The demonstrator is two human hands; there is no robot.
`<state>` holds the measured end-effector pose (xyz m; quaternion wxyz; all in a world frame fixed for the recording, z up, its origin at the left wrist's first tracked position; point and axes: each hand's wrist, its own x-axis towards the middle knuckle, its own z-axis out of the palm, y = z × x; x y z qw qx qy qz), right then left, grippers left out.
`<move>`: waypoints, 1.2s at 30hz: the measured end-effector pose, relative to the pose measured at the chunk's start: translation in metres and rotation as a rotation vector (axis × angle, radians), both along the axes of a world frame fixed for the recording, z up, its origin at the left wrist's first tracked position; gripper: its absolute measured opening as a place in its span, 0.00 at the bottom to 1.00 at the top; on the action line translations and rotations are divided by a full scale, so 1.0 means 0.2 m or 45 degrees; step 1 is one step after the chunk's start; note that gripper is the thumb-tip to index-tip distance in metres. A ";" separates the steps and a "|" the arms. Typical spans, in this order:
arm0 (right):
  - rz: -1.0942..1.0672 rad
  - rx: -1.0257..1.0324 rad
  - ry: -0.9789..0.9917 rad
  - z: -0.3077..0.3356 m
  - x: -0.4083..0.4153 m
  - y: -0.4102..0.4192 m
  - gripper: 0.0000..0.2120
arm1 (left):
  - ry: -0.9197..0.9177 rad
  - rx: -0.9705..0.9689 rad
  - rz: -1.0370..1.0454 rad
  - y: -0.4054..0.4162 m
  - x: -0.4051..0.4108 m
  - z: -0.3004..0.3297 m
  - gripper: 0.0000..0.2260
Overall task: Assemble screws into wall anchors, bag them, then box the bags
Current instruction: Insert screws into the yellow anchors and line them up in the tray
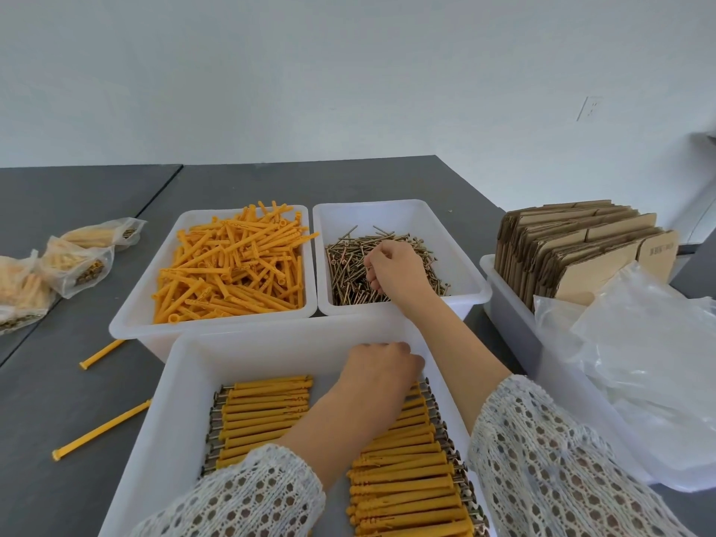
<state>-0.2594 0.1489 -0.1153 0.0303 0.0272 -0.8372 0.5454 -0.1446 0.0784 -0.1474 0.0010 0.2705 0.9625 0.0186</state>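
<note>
A person's right hand [395,271] reaches into a white tub of loose brass-coloured screws [348,273], fingers curled down into the pile; whether a screw is actually pinched cannot be told, since the fingertips are buried. Just left of that hand sits a second tub [128,315] heaped with loose orange wall anchors [232,261]. Nearer the body, the left hand [381,372] rests knuckles-up at the far end of a third tub [174,401], fingers curled under, contents hidden. Beneath and on both sides of it lie two neat rows of anchors already fitted with screws [267,408].

This looks like the assembly step, still fetching parts (bagging comes later). The next move likely calls for lifting out a single screw and aligning its tip with an anchor's open end.
</note>
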 end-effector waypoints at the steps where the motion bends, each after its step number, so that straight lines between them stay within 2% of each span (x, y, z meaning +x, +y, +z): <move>1: -0.024 0.124 0.055 -0.01 0.00 -0.01 0.11 | 0.019 0.022 -0.030 0.00 0.00 0.02 0.08; 4: 0.081 0.571 0.079 -0.03 -0.02 -0.03 0.11 | 0.152 0.162 -0.141 -0.04 -0.02 0.08 0.08; 7: 0.223 0.958 -0.216 -0.02 -0.04 -0.06 0.20 | 0.201 0.290 -0.205 -0.13 -0.03 0.15 0.11; 10: 0.312 1.094 -0.381 0.00 -0.05 -0.06 0.23 | 0.252 0.469 -0.136 -0.23 -0.04 0.20 0.11; 13: 0.379 1.151 -0.449 -0.01 -0.06 -0.06 0.28 | 0.518 0.687 0.059 -0.31 -0.08 0.23 0.09; 15: 0.368 1.181 -0.435 -0.03 -0.06 -0.07 0.31 | 0.640 0.712 0.236 -0.36 -0.11 0.24 0.09; 17: 0.329 1.157 -0.424 -0.03 -0.05 -0.07 0.30 | 0.666 0.633 0.423 -0.42 -0.15 0.22 0.08; 19: 0.360 1.130 -0.396 -0.01 -0.05 -0.06 0.28 | 0.584 0.448 0.655 -0.49 -0.18 0.17 0.09; 21: 0.414 1.097 -0.354 -0.01 -0.04 -0.06 0.25 | 0.322 0.313 0.898 -0.53 -0.19 0.14 0.13; 23: 0.441 1.085 -0.321 0.00 -0.04 -0.06 0.22 | 0.052 0.208 0.993 -0.54 -0.20 0.15 0.16; 24: 0.449 1.085 -0.321 0.00 -0.03 -0.06 0.21 | -0.010 0.145 0.986 -0.54 -0.20 0.15 0.16; 28: 0.454 1.103 -0.323 0.01 -0.03 -0.07 0.18 | -0.095 0.123 0.974 -0.53 -0.20 0.18 0.12; 32: 0.357 1.127 -0.281 0.01 -0.01 -0.07 0.14 | -0.131 0.133 0.954 -0.55 -0.21 0.17 0.15; 36: 0.297 1.178 -0.300 0.02 0.02 -0.07 0.20 | -0.149 0.232 0.901 -0.57 -0.23 0.16 0.18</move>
